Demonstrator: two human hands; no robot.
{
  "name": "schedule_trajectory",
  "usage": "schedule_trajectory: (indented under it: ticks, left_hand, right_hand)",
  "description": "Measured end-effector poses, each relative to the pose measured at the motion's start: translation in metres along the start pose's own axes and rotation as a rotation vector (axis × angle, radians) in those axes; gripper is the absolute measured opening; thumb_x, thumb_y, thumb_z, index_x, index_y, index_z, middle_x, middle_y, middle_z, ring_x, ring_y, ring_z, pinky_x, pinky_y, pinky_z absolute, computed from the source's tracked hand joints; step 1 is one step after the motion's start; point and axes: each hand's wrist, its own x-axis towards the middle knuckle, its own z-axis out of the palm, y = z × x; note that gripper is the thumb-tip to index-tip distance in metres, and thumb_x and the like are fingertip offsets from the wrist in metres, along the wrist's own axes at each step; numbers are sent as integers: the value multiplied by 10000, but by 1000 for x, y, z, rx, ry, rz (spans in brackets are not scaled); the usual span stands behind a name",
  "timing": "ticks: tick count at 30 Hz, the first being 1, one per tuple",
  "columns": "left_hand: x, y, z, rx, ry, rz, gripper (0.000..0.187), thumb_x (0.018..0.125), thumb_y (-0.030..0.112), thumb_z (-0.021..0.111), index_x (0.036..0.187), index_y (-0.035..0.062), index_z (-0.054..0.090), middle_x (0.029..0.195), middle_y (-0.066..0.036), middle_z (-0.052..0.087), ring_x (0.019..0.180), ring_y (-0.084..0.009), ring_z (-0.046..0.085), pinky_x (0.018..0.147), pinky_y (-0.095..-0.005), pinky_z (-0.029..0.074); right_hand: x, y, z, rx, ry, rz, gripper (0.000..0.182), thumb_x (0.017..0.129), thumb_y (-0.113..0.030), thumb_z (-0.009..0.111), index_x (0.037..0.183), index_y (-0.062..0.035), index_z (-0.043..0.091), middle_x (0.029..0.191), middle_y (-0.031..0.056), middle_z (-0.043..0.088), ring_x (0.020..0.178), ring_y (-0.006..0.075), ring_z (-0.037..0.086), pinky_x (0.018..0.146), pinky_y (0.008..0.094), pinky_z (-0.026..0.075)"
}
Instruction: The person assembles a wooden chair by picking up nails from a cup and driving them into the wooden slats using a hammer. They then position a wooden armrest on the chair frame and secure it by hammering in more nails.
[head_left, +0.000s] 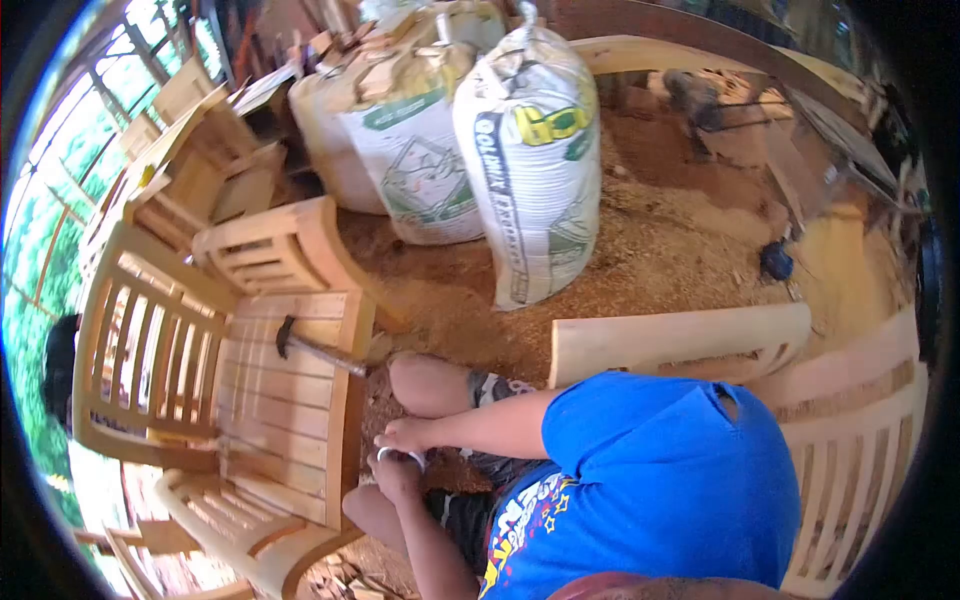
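My right hand (403,435) and my left hand (398,474) are close together over my lap, fingers bent. Between them is a small white curved thing (417,460), too small to identify; both hands are closed at it. Just beyond the hands stands a wooden slatted chair (275,400). A hammer (318,347) lies across its seat, head toward the backrest and handle reaching the seat's edge.
Two full white sacks (540,170) (415,175) stand on the sawdust-strewn floor (660,235). A curved wooden board (680,340) lies beside my right arm. Another slatted wooden piece (860,480) is behind me. Wood scraps (350,580) lie near the chair.
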Motion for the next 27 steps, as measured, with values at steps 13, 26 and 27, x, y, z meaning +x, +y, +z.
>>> schedule_trajectory:
  ticks: [13,26,27]
  left_hand:
    - [7,-44,32,-477,-42,182,313,887,148,643,1132,-40,695,1173,-187,655,1098,-387,639,937,-487,523]
    - [-31,-23,-36,-263,-10,287,339,973,129,535,1204,-95,641,1282,-253,572,1213,-407,556,1015,-504,474]
    - [-30,-30,-26,-455,28,225,328,984,139,528,1183,-97,640,1279,-254,572,1210,-418,554,1019,-516,466]
  right_hand:
    - [-67,-22,-23,-63,27,-139,631,895,-473,721,1287,10,624,1194,233,714,1104,369,691,944,457,543]
    - [-57,-20,-17,5,13,-77,535,997,-508,591,1199,-27,710,1136,192,749,1051,344,712,906,458,541]
    - [-55,-17,-19,10,1,-83,534,999,-506,587,1192,-25,714,1137,192,750,1054,346,712,908,459,540]
